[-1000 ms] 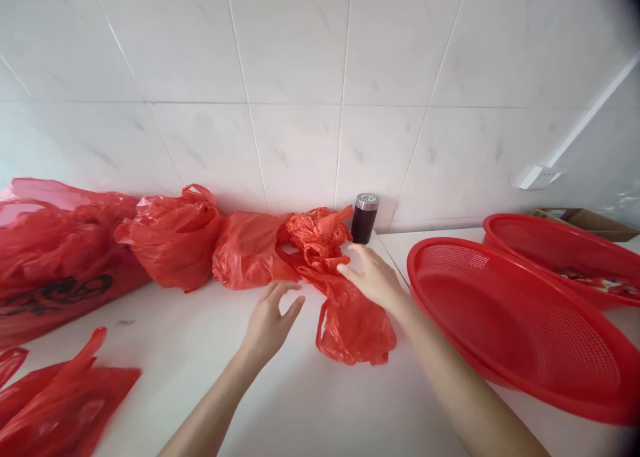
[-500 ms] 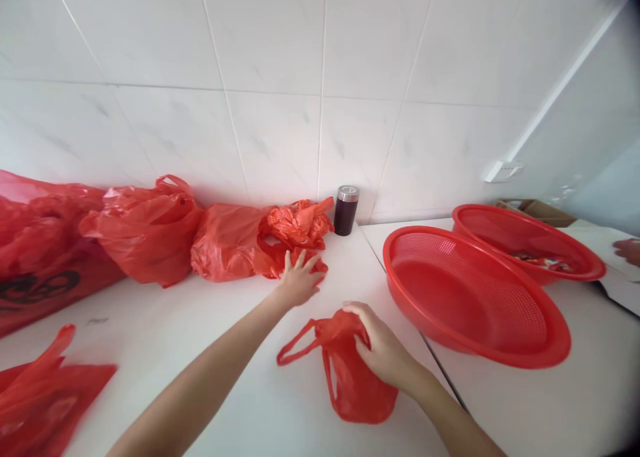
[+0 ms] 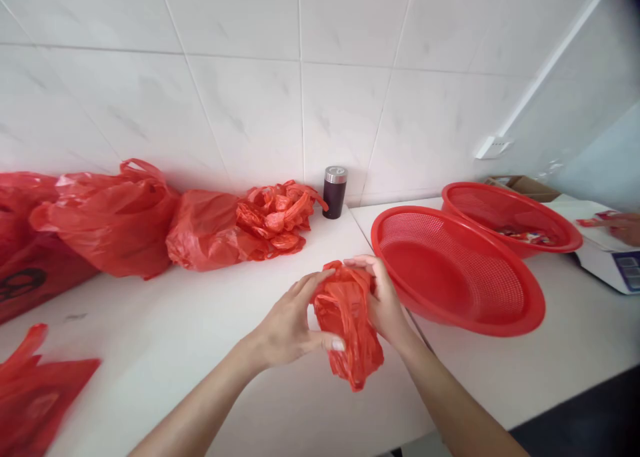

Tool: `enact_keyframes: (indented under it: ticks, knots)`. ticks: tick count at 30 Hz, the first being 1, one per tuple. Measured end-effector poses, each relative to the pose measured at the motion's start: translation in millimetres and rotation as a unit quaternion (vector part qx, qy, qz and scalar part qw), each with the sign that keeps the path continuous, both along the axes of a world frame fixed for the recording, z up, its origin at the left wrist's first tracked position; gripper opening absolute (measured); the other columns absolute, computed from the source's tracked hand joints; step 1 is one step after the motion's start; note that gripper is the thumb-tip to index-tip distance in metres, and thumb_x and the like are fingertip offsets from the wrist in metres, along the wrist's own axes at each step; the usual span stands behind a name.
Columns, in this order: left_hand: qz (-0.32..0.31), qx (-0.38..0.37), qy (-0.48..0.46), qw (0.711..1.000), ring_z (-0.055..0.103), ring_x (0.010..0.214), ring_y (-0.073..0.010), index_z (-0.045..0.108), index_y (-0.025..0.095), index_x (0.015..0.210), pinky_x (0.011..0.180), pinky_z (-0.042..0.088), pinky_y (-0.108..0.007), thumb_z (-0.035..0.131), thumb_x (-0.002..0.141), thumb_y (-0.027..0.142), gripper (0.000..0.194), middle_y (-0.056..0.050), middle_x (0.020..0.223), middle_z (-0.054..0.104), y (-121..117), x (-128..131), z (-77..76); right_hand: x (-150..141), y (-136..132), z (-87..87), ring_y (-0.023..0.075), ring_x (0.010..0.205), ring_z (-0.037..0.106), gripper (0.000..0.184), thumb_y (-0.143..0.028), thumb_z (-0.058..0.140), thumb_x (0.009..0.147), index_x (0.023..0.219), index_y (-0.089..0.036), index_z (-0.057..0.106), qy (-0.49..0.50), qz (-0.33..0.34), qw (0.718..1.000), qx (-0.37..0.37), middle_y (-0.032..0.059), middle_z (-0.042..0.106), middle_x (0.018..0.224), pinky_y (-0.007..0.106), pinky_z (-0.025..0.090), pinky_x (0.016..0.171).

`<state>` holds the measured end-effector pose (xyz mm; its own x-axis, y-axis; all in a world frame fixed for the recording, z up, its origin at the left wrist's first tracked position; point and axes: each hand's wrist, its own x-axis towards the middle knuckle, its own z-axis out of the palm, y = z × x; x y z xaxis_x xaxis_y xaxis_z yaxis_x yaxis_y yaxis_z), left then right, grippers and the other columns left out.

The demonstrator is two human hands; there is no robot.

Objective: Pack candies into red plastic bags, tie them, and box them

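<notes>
A crumpled red plastic bag is held between both hands above the white table. My left hand grips its left side, thumb across the front and fingers along the top. Around its upper right edge curls my right hand, with part of its fingers hidden behind the plastic. Beyond them, a loose heap of red plastic bags lies against a fuller red bag by the tiled wall.
A dark tumbler with a silver lid stands near the wall. To the right sit a red perforated basin and a second basin holding small packets. Another person's hand is at a white scale. Flat red bags lie front left.
My left hand has come back from the heap and now grips the bag in front of me. The bag is raised and bunched up; the view has shifted slightly.
</notes>
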<state>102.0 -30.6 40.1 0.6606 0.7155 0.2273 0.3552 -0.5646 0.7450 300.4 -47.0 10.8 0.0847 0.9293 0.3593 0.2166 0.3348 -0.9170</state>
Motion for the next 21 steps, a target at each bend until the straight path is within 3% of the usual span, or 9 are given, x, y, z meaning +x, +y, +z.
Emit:
enact_keyframes:
  ticks: [2,4,6,8,10,13,16,19,21]
  knots:
    - [0.044,-0.003,-0.017,0.999,0.045,0.128,-0.0350,0.038,0.032,0.142,0.103,0.040,-0.052,0.080,0.067,0.029,0.086,-0.014,0.144,0.043,-7,2,-10.3,-13,1,0.2,0.0194,0.118,0.055,0.041,-0.020,0.056,0.085,0.123,-0.030,0.046,-0.034,0.051,0.998,-0.006,0.0044,0.056,0.127,0.037,0.048,0.099]
    - [0.090,-0.015,-0.050,0.995,0.051,0.120,-0.0326,0.056,0.029,0.126,0.096,0.045,-0.047,0.070,0.071,0.018,0.058,-0.013,0.136,0.049,-10,3,-19.2,-21,2,-0.8,0.0204,0.121,0.053,0.051,-0.019,0.054,0.084,0.133,-0.032,0.041,-0.092,0.119,0.989,-0.006,0.0039,0.053,0.133,0.038,0.045,0.102]
    - [0.114,-0.087,-0.092,0.985,0.059,0.101,-0.0263,0.067,0.023,0.098,0.084,0.050,-0.038,0.058,0.073,0.011,0.029,-0.010,0.115,0.060,-11,-3,-23.5,-23,5,-2.6,0.0205,0.120,0.054,0.060,-0.018,0.051,0.084,0.140,-0.034,0.035,-0.139,0.167,0.976,0.002,0.0030,0.052,0.135,0.039,0.045,0.102]
    - [0.125,-0.201,-0.142,0.961,0.060,0.076,-0.0198,0.065,0.020,0.074,0.069,0.049,-0.030,0.053,0.072,0.010,0.016,-0.005,0.085,0.064,-13,-16,-24.5,-19,12,-5.4,0.0203,0.120,0.053,0.064,-0.014,0.047,0.083,0.142,-0.035,0.033,-0.175,0.163,0.971,0.011,0.0024,0.050,0.137,0.040,0.044,0.103]
    - [0.144,-0.290,-0.197,0.925,0.057,0.066,-0.0175,0.063,0.018,0.069,0.063,0.047,-0.028,0.053,0.075,0.017,0.011,-0.002,0.070,0.061,-15,-37,-24.9,-10,21,-9.5,0.0202,0.123,0.051,0.062,-0.010,0.045,0.080,0.138,-0.033,0.040,-0.203,0.093,0.975,0.000,0.0025,0.049,0.138,0.040,0.043,0.103]
    - [0.178,-0.328,-0.239,0.897,0.059,0.071,-0.0195,0.064,0.018,0.072,0.069,0.049,-0.030,0.057,0.081,0.031,0.017,-0.004,0.074,0.064,-25,-69,-26.2,5,35,-15.5,0.0219,0.118,0.053,0.053,-0.011,0.047,0.078,0.128,-0.028,0.050,-0.227,-0.021,0.972,-0.050,0.0061,0.052,0.133,0.040,0.049,0.092]
    - [0.163,-0.348,-0.197,0.902,0.062,0.091,-0.0256,0.068,0.021,0.094,0.082,0.050,-0.034,0.065,0.080,0.038,0.022,-0.008,0.097,0.067,-41,-86,-25.4,10,41,-13.4,0.0223,0.103,0.060,0.044,-0.016,0.053,0.077,0.119,-0.026,0.056,-0.239,-0.021,0.967,-0.084,0.0070,0.059,0.122,0.038,0.052,0.080]
    - [0.238,-0.303,-0.127,0.914,0.051,0.121,-0.0342,0.055,0.035,0.129,0.086,0.051,-0.036,0.082,0.063,0.035,0.071,-0.008,0.138,0.052,-56,-81,-21.4,0,33,3.9,0.0209,0.105,0.059,0.039,-0.019,0.060,0.076,0.114,-0.029,0.058,-0.258,0.016,0.964,-0.069,0.0032,0.060,0.119,0.038,0.050,0.086]
    - [0.305,-0.237,-0.121,0.914,0.049,0.125,-0.0343,0.046,0.042,0.136,0.082,0.053,-0.033,0.086,0.058,0.031,0.088,-0.004,0.147,0.042,-62,-71,-17.9,-12,18,20.7,0.0208,0.107,0.058,0.034,-0.022,0.061,0.079,0.112,-0.029,0.058,-0.272,0.029,0.962,-0.018,0.0027,0.061,0.117,0.038,0.049,0.088]
